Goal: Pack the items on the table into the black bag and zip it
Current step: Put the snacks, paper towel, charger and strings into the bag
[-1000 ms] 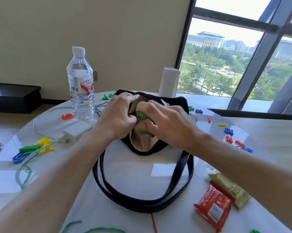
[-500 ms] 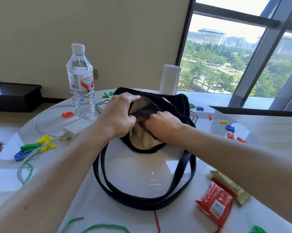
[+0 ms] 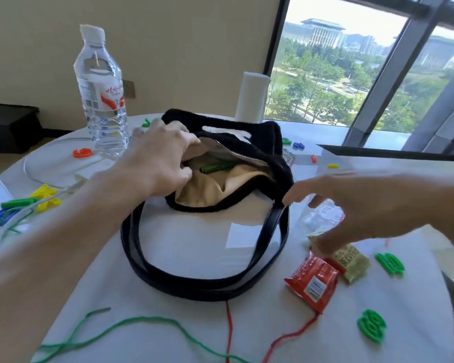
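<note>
1. We see a black bag (image 3: 260, 142) with a beige lining and a silver zip; its straps (image 3: 194, 284) are glossy black.
2. Inside it we see a green piece (image 3: 215, 167).
3. We see a red packet (image 3: 311, 282) with a white barcode, beside a pale green packet (image 3: 351, 262).
4. On the white counter (image 3: 194, 247) we see a green cord (image 3: 131, 326) and a red cord (image 3: 230, 326).
5. We see a clear bottle (image 3: 101, 100), white cap, red-and-white label.

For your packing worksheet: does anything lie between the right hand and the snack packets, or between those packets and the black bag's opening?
Nothing visible blocks either path. The right hand hovers just above the snack packets, and the black bag gapes, held open by the left hand. Only its straps lie on the table between.
</note>
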{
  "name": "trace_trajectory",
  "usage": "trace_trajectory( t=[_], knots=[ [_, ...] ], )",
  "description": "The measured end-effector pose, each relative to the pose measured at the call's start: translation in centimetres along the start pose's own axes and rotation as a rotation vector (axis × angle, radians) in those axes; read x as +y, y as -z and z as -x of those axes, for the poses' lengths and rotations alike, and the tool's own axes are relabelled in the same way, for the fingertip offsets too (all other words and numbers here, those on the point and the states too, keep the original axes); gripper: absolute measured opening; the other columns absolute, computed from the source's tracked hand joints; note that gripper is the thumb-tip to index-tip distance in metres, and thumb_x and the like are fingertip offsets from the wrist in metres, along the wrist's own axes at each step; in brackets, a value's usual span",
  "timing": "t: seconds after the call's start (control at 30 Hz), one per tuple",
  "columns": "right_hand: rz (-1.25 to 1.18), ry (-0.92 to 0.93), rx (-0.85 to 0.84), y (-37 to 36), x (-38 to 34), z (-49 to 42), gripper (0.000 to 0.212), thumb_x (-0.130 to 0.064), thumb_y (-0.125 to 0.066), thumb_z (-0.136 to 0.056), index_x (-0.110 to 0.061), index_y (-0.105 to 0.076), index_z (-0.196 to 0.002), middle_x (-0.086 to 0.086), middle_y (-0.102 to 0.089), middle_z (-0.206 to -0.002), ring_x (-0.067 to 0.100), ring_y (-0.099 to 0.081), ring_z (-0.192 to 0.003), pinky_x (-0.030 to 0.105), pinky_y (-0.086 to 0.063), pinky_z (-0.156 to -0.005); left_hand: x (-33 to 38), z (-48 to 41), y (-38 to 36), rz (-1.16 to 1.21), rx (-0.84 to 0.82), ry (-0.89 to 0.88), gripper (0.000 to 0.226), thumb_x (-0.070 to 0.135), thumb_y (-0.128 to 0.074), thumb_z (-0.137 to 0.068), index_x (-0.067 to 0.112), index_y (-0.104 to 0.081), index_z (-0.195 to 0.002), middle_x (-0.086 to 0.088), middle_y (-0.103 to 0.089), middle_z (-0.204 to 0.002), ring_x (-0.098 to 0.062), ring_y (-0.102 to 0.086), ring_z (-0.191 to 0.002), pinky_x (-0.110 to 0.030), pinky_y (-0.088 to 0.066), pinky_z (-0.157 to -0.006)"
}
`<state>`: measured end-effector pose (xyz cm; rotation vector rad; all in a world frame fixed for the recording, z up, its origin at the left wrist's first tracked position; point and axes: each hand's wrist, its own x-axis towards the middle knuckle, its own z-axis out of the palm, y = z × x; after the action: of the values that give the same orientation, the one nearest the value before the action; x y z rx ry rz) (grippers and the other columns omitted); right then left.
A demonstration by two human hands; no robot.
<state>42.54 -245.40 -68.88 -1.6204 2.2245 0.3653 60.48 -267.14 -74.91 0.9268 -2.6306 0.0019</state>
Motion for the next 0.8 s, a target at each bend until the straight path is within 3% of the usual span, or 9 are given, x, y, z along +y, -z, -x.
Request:
trace_trajectory(
  t=[0.07, 0.13, 0.2, 0.33, 0.43, 0.5, 0.57, 0.7, 0.8],
  knots=[
    [0.045, -0.052, -0.089, -1.2, 1.3, 0.3, 0.088, -0.059, -0.081, -0.069, -0.060, -0.028, -0.140, -0.038, -0.037, -0.113, -0.005, -0.043, -0.113, 0.027, -0.040, -0.099, 2.3, 0.7, 1.7, 0.013, 0.093, -0.059, 0.030, 0.028, -0.067, -0.084, 0.029, -0.068, -0.113, 0.002, -0.061, -0.119, -0.026, -0.052, -0.112, -0.043, -0.043, -0.095],
    [0.096, -0.109, -0.120, -2.3, 2.3, -0.3, 0.088, -0.054, -0.082, -0.071, -0.049, -0.032, -0.144, -0.028, -0.046, -0.127, 0.004, -0.047, -0.113, 0.033, -0.044, -0.103, 5.7, 2.2, 3.0, 0.181, 0.040, -0.144, 0.004, 0.035, -0.067, -0.083, 0.032, -0.068, -0.085, 0.008, -0.062, -0.090, -0.017, -0.060, -0.087, -0.033, -0.048, -0.074],
    [0.123, -0.145, -0.086, -3.0, 3.2, -1.4, 0.081, -0.051, -0.081, -0.075, -0.041, -0.037, -0.143, -0.014, -0.052, -0.133, 0.009, -0.050, -0.106, 0.036, -0.047, -0.098, 9.8, 4.3, 3.0, 0.285, -0.125, -0.213, 0.018, 0.046, -0.064, -0.084, 0.029, -0.062, -0.075, 0.012, -0.055, -0.080, -0.011, -0.057, -0.076, -0.026, -0.043, -0.061],
    [0.134, -0.155, 0.013, -4.1, 4.5, -3.7, 0.066, -0.046, -0.082, -0.076, -0.036, -0.046, -0.132, -0.008, -0.054, -0.120, 0.013, -0.054, -0.097, 0.038, -0.052, -0.091, 16.6, 7.8, -0.1, 0.340, -0.226, -0.306, 0.019, 0.044, -0.058, -0.088, 0.025, -0.055, -0.094, 0.006, -0.045, -0.087, -0.021, -0.047, -0.081, -0.029, -0.037, -0.058],
    [0.112, -0.128, 0.061, -4.7, 5.0, -4.7, 0.053, -0.040, -0.079, -0.082, -0.038, -0.049, -0.125, -0.010, -0.056, -0.113, -0.003, -0.046, -0.080, 0.034, -0.054, -0.082, 18.9, 8.3, -2.5, 0.269, -0.299, -0.284, 0.019, 0.031, -0.064, -0.089, 0.021, -0.049, -0.094, 0.001, -0.034, -0.087, -0.020, -0.037, -0.081, -0.029, -0.028, -0.057],
    [0.071, -0.107, 0.111, -4.8, 5.3, -5.0, 0.046, -0.033, -0.076, -0.082, -0.039, -0.050, -0.120, -0.012, -0.057, -0.110, -0.007, -0.043, -0.079, 0.028, -0.050, -0.073, 19.4, 8.2, -3.3, 0.210, -0.300, -0.274, 0.032, 0.022, -0.067, -0.087, 0.017, -0.047, -0.112, -0.002, -0.032, -0.098, -0.019, -0.030, -0.086, -0.027, -0.026, -0.055],
    [-0.021, -0.085, 0.176, -4.4, 5.8, -4.8, 0.044, -0.031, -0.076, -0.080, -0.040, -0.049, -0.114, -0.013, -0.058, -0.107, -0.007, -0.047, -0.082, 0.030, -0.049, -0.072, 19.2, 7.9, -3.7, 0.186, -0.295, -0.266, 0.042, 0.015, -0.064, -0.088, 0.013, -0.042, -0.124, -0.006, -0.035, -0.104, -0.019, -0.029, -0.087, -0.027, -0.022, -0.052],
    [-0.312, -0.050, 0.382, -3.1, 7.0, -4.1, 0.047, -0.020, -0.082, -0.077, -0.036, -0.050, -0.106, -0.010, -0.060, -0.106, 0.015, -0.064, -0.093, 0.043, -0.058, -0.082, 18.0, 7.6, -3.0, 0.296, -0.358, -0.193, 0.034, 0.020, -0.059, -0.089, 0.017, -0.027, -0.100, -0.002, -0.037, -0.091, -0.024, -0.035, -0.089, -0.032, -0.031, -0.069],
    [-0.629, -0.042, 0.609, -2.3, 7.4, -3.8, 0.051, -0.012, -0.086, -0.071, -0.028, -0.051, -0.105, -0.002, -0.064, -0.110, 0.023, -0.069, -0.095, 0.049, -0.059, -0.083, 16.7, 6.4, -1.2, 0.438, -0.283, -0.129, 0.028, 0.031, -0.054, -0.088, 0.019, -0.032, -0.101, -0.001, -0.046, -0.094, -0.026, -0.043, -0.091, -0.033, -0.034, -0.071]
  ],
)
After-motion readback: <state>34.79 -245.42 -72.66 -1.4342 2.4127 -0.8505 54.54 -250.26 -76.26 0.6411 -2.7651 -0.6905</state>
